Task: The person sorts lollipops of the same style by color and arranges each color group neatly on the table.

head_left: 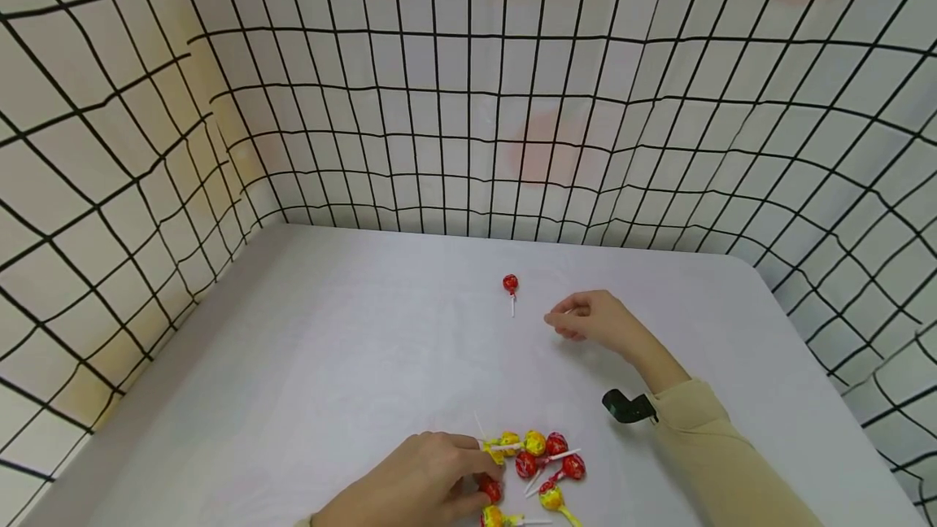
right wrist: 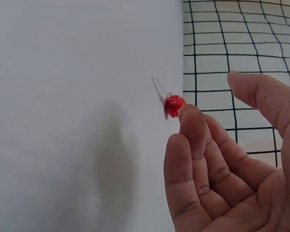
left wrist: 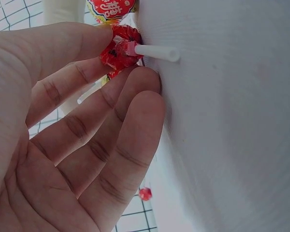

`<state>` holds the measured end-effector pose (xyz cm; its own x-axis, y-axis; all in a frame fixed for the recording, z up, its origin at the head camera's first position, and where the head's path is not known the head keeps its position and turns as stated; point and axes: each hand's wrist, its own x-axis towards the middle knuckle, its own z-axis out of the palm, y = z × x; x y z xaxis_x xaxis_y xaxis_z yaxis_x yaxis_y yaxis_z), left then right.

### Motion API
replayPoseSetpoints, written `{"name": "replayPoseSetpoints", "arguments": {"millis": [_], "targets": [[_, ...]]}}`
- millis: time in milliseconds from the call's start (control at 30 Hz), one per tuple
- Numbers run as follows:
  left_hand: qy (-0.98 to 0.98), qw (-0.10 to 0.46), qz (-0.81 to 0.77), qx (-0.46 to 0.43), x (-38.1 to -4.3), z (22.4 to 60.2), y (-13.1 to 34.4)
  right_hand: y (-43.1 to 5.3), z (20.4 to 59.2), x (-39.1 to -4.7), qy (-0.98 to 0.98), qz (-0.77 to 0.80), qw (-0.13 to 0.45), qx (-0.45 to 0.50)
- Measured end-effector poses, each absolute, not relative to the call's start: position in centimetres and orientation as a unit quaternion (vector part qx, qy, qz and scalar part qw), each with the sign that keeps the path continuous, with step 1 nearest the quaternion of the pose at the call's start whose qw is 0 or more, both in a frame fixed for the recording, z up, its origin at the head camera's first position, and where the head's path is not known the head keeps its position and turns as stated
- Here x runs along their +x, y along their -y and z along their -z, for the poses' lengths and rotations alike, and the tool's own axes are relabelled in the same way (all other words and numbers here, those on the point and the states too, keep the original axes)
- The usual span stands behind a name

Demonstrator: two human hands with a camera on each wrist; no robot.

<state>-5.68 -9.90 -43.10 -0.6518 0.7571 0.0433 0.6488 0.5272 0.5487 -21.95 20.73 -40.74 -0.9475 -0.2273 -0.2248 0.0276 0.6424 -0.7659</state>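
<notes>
My left hand point(head_left: 423, 478) pinches a red-wrapped lollipop point(left wrist: 122, 47) between thumb and index finger, at the left side of a pile near the table's front. Its white stick points away from the palm, and the other fingers lie against the white tabletop. Several red and yellow lollipops point(head_left: 535, 442) make up that pile. Farther back lies a single red lollipop point(head_left: 510, 283), its stick towards me. My right hand point(head_left: 593, 317) hovers just right of it, thumb apart from the loosely bent fingers, with nothing between them.
A white cloth-like surface covers the table point(head_left: 329, 348). Black wire grid panels point(head_left: 439, 104) rise along its back, left and right sides, with pale sheeting behind them. A dark device point(head_left: 628, 407) sticks out from the right sleeve's cuff.
</notes>
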Motion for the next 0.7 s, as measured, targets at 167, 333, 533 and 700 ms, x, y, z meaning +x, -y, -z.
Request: {"name": "replayPoseSetpoints", "arguments": {"millis": [167, 333, 533, 700], "targets": [[-0.868, 0.113, -0.273, 0.398, -5.6, 43.0, 10.0, -21.3, 41.1, -20.4, -0.888, 0.428, 0.154, -0.065], [-0.869, 0.116, -0.271, 0.397, -5.7, 43.0, 9.9, -22.1, 41.2, -18.4, -0.889, 0.426, 0.153, -0.067], [-0.873, 0.133, -0.270, 0.384, -5.7, 43.0, 9.7, -23.0, 41.4, -16.1, -0.880, 0.439, 0.165, -0.074], [-0.877, 0.145, -0.267, 0.373, -5.7, 43.0, 9.5, -23.3, 41.6, -14.5, -0.877, 0.444, 0.173, -0.066]]}}
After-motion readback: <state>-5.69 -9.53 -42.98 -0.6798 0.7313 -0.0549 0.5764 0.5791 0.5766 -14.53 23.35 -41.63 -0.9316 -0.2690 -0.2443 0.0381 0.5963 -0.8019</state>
